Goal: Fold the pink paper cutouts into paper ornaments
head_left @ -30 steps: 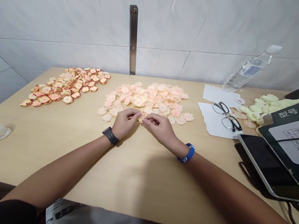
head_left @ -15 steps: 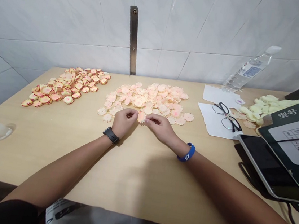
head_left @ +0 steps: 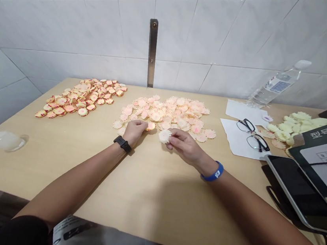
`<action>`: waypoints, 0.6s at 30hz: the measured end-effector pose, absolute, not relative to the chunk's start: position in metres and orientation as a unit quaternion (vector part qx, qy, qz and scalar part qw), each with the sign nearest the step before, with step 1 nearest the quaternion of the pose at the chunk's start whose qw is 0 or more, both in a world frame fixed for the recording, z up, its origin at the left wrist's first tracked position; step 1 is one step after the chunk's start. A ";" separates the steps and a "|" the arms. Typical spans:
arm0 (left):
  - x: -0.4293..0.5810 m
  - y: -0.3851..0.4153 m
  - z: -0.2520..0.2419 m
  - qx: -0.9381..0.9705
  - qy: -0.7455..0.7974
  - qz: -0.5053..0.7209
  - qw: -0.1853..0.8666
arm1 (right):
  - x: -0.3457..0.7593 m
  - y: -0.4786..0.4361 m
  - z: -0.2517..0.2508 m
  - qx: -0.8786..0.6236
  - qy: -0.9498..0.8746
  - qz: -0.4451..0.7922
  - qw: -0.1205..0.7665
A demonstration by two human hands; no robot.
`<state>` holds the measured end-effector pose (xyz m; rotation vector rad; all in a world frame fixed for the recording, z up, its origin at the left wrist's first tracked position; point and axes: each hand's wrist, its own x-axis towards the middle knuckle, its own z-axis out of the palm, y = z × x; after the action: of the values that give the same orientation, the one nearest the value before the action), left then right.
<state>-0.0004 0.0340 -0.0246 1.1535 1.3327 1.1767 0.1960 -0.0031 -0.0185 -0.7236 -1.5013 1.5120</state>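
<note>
Between the thumb and finger of my right hand is a white flower-shaped disc with a jagged edge, tilted up off the table. My left hand is closed on a yellow-pink flower-shaped disc, whose far side shows past the fingertips. The two discs are apart. Just beyond both hands spreads a pile of pale pink flower-shaped discs. Farther left lies a pile of red-edged flower-shaped discs. My left fingertips are partly hidden behind the hand.
Glasses lie on white paper at right. A leaning water bottle, pale green discs, a dark box and a phone are also there. A clear cup stands at left; a tiled wall is behind.
My hands were together at one disc and have come apart. The right hand has drawn a white disc to the right; the left keeps a yellow-pink one. The view has shifted slightly.
</note>
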 end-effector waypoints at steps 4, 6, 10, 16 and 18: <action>-0.001 0.032 -0.022 0.503 0.527 0.489 0.479 | 0.203 0.005 -0.019 -0.408 -0.596 0.474 0.503; 0.001 0.028 -0.018 0.526 0.516 0.487 0.469 | 0.207 0.012 -0.021 -0.502 -0.575 0.382 0.520; 0.008 0.020 -0.012 0.567 0.489 0.481 0.456 | 0.207 0.013 -0.022 -0.566 -0.576 0.277 0.521; 0.014 0.012 -0.014 0.665 0.436 0.487 0.360 | 0.186 -0.006 -0.019 -0.473 -0.674 0.355 0.443; 0.014 0.008 -0.015 0.700 0.415 0.480 0.328 | 0.181 -0.008 -0.020 -0.459 -0.674 0.394 0.424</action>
<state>0.0144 0.0084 -0.0147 1.8332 1.0853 1.2555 0.1808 -0.0085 -0.0203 -1.1478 -1.6860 0.9867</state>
